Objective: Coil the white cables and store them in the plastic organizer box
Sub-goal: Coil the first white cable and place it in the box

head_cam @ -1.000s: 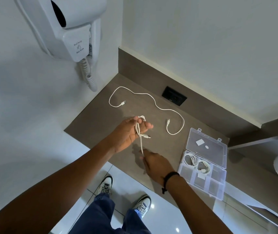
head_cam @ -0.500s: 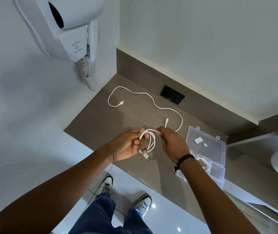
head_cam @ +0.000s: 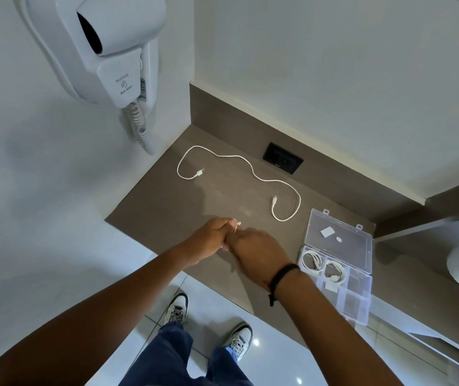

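My left hand (head_cam: 208, 240) and right hand (head_cam: 259, 253) are pressed together, fingers curled tight over the thin white cable's connector tip (head_cam: 238, 223); its coil is hidden. I should keep loops pinched flat. Right of them, the clear plastic organizer box (head_cam: 359, 305) lies open; beyond, another loose white cable (head_cam: 250, 169) waits on the grey-brown counter (head_cam: 167, 207).

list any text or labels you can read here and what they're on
"Wall hung" and "Hair dryer": printed on the front of the white wall-mounted hair dryer, with a small emblem between the two lines.
Side sticker on the dryer holder: too small and blurred to read.
White stickers on the lid of the plastic organizer box: no readable text.
Black wall socket: tiny marking, unreadable.
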Action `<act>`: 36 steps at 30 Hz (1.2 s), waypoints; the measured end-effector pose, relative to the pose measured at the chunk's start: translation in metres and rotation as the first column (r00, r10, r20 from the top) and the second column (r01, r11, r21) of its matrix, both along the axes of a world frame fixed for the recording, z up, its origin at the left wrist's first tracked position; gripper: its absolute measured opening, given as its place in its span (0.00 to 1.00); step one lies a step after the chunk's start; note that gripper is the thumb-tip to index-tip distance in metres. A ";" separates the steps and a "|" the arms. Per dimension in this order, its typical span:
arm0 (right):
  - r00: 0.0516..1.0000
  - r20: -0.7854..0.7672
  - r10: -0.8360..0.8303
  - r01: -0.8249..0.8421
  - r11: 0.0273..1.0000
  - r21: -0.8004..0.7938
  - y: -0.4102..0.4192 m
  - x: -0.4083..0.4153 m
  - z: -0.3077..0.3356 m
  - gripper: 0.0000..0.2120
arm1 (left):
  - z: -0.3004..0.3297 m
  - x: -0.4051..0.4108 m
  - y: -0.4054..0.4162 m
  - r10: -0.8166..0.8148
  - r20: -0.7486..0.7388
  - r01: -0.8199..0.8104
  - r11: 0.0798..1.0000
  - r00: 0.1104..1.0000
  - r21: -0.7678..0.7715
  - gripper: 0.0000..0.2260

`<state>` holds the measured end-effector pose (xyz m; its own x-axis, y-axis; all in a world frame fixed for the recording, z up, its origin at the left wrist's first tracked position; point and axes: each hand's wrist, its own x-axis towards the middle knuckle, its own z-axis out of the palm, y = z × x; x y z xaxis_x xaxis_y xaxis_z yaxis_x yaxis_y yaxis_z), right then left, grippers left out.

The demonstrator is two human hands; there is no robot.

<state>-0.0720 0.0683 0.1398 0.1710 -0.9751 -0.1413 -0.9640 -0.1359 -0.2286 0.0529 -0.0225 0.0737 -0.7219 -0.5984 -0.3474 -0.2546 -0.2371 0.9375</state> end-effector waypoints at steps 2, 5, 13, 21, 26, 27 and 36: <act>0.999 0.041 0.012 -0.007 0.994 -0.107 -0.006 -0.016 0.019 0.18 | 0.002 0.001 0.002 -0.042 -0.138 0.077 0.962 0.990 0.262 0.19; 0.978 0.207 -0.022 0.061 0.981 -0.183 -0.004 -0.035 0.021 0.12 | 0.009 0.006 0.003 -0.064 -0.276 0.198 0.847 0.959 0.493 0.19; 0.910 0.403 -0.098 0.232 0.926 -0.298 0.016 -0.040 -0.003 0.08 | 0.016 0.027 0.000 -0.335 -0.323 0.457 0.756 0.885 0.468 0.17; 0.164 0.849 -0.502 0.399 0.821 0.408 0.039 -0.033 -0.020 0.12 | 0.012 0.015 0.014 -0.167 -0.366 0.367 0.720 0.916 0.589 0.09; -0.127 0.816 -0.563 0.308 0.760 0.572 0.059 -0.027 -0.029 0.13 | 0.000 0.006 0.020 -0.181 -0.171 0.239 0.866 0.969 0.439 0.13; -0.148 0.816 -0.558 0.313 0.757 0.574 0.062 -0.027 -0.030 0.14 | -0.004 0.005 0.022 -0.198 -0.118 0.228 0.900 0.973 0.372 0.14; -0.228 0.797 -0.560 0.454 0.663 0.596 0.081 -0.031 -0.046 0.21 | -0.012 -0.015 0.041 -0.096 0.229 0.148 0.964 0.969 -0.220 0.14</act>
